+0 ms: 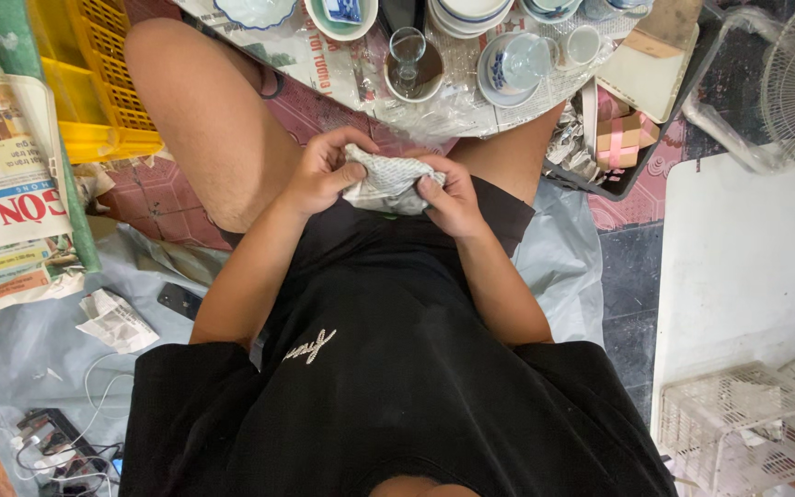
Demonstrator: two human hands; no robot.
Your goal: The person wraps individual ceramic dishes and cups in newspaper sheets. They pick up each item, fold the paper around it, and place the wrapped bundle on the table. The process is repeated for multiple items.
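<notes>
A crumpled grey newsprint-wrapped bundle [388, 184] was clamped in both grips, left hand [319, 173] and right hand [453, 198]; wrapping looked nearly done, while unwrapped white ceramic cups [522, 60] were left just beyond.

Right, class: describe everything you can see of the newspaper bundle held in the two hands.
The newspaper bundle is a crumpled wad of grey-white printed newsprint, creased and folded in on itself, apparently wrapped around something hidden. It sits in front of the person's lap, just below the round table's edge. The left hand clasps its left side, fingers curled over the top; the right hand grips the right side, thumb pressed on the paper. A hint of green shows beneath.
</notes>
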